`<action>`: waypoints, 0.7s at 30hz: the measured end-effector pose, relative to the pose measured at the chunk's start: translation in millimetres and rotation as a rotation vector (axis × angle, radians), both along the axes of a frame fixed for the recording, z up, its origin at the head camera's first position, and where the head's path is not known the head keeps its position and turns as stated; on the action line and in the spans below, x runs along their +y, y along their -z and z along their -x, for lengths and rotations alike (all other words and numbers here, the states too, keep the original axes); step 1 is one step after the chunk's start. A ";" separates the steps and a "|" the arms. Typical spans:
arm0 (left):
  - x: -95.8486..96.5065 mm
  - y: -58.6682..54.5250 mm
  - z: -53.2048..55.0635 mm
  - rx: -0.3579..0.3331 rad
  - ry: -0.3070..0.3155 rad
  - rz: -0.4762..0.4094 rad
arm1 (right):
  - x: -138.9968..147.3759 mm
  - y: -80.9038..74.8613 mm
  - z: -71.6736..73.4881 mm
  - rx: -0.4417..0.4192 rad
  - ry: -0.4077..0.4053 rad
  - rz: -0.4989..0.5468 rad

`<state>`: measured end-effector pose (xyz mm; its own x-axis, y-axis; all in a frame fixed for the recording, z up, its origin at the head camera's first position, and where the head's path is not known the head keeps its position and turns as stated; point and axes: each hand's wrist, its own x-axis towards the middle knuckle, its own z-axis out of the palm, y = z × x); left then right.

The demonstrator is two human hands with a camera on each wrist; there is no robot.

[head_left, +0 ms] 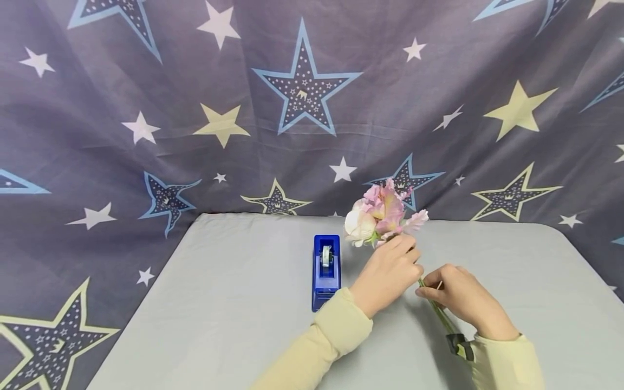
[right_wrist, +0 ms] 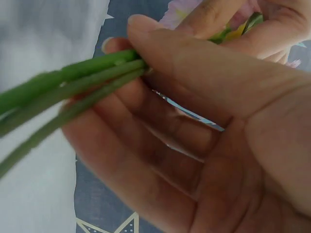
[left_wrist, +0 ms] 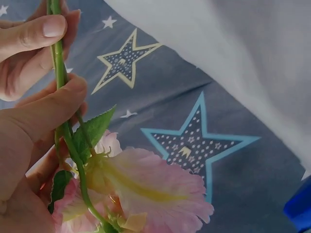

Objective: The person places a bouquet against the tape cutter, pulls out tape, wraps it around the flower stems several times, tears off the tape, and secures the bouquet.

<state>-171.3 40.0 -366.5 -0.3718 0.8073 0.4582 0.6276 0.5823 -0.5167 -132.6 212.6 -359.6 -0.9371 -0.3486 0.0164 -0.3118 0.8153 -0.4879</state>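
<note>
A small bunch of flowers [head_left: 385, 211], pink and cream with green stems, is held up over the table by both hands. My left hand [head_left: 390, 271] grips the stems just below the blossoms. In the left wrist view its thumb and fingers close round the stems [left_wrist: 60, 73], near a pink petal [left_wrist: 155, 184] and a green leaf [left_wrist: 95, 128]. Lower down, my right hand [head_left: 460, 292] pinches the stems between thumb and fingers. Several green stems [right_wrist: 73, 82] run out past its fingertips in the right wrist view.
A blue tape dispenser [head_left: 326, 276] with a roll of tape [head_left: 326, 255] stands on the grey-covered table [head_left: 219, 303], left of the flowers. Behind the table hangs a dark cloth [head_left: 195, 81] printed with stars. A black wrist strap [head_left: 460, 346] sits at the right sleeve.
</note>
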 end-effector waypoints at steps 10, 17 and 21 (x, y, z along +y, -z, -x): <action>-6.5 -7.5 -6.7 0.022 -0.002 0.017 | -1.3 -3.9 0.0 0.084 -0.030 -0.002; -12.1 -11.9 -10.4 0.028 -0.030 0.048 | -3.6 -3.2 1.5 0.133 -0.058 0.006; -16.6 -13.8 -13.8 0.024 -0.035 0.040 | -5.8 -2.0 1.3 0.152 -0.072 0.028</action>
